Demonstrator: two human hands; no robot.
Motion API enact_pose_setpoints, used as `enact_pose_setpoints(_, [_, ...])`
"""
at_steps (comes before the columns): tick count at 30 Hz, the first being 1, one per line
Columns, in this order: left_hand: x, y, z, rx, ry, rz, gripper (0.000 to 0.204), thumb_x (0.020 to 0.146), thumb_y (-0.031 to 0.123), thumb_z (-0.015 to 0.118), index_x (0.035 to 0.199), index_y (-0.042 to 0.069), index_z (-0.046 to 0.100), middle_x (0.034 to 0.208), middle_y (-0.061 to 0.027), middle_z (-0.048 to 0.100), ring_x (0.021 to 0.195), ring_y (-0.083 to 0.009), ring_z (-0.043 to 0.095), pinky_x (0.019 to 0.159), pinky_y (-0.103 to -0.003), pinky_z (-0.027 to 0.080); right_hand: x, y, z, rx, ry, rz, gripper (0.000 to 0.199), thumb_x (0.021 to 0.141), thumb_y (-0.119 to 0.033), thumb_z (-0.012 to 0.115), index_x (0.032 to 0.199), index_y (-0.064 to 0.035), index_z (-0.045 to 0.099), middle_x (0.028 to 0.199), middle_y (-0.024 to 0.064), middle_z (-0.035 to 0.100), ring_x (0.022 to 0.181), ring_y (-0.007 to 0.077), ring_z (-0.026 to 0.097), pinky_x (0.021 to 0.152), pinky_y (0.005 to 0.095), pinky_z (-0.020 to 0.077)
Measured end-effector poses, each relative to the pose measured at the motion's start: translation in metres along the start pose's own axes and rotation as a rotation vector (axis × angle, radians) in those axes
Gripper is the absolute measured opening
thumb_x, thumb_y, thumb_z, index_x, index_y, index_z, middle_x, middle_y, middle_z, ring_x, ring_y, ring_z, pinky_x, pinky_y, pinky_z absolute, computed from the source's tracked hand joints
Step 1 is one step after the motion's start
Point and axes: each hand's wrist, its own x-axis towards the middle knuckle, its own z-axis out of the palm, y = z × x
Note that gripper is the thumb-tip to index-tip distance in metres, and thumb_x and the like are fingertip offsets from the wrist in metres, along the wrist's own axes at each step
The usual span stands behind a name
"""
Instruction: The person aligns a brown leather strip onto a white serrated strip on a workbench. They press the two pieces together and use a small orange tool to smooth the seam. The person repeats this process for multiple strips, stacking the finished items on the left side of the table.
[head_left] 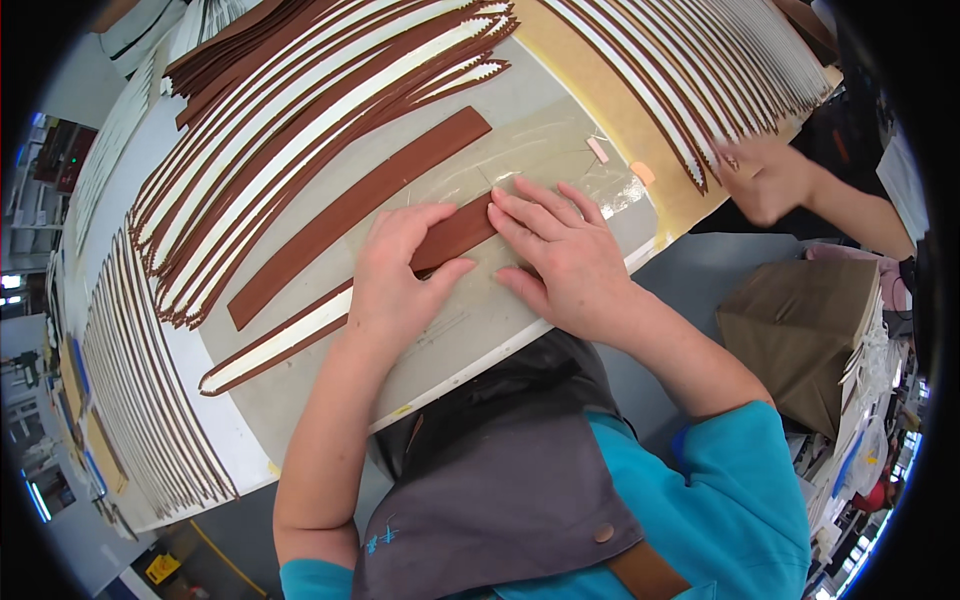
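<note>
A long brown leather strip [455,236] lies slantwise on the grey work mat, over a matching strip with a white face [290,343] whose pointed end shows at the lower left. My left hand [395,270] straddles the strips, thumb and fingers closed on both long edges. Farther right, the fingertips of my right hand [575,255] hold the brown strip's other end against the mat. My right thumb rests lower, apart from those fingers. What lies under my right palm is hidden. Just beyond, a second plain brown strip [360,215] lies flat, untouched.
Several brown-edged white strips [330,150] are heaped on the far left, with more [150,390] at the near left and far right. A pink piece [597,150] lies near the mat's right edge. At the right, a co-worker's hand [765,180] reaches in above a brown box [795,325].
</note>
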Motion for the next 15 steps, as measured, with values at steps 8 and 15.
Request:
enact_pose_setpoints(8, [-0.0042,-0.0062,0.0106,0.060,0.085,0.101,0.042,0.077,0.008,0.087,0.118,0.007,0.077,0.123,-0.0080,0.073,0.111,-0.0299,0.065,0.095,-0.040,0.056,-0.0002,-0.0019,0.0003,0.026,0.024,0.023,0.057,0.088,-0.027,0.078,0.137,-0.0019,0.064,0.154,0.0096,0.054,0.150,0.0292,0.042,0.123,0.0531,0.0313])
enact_pose_setpoints(15, [-0.0064,-0.0074,0.0102,0.046,0.111,0.075,0.038,0.077,0.008,0.087,0.114,0.005,0.079,0.120,-0.0091,0.075,0.109,-0.0290,0.066,0.093,-0.039,0.057,0.0062,0.0058,-0.0034,-0.021,-0.017,-0.050,0.054,0.087,-0.027,0.078,0.134,-0.0016,0.067,0.151,0.0090,0.058,0.146,0.0273,0.047,0.123,0.0532,0.0321])
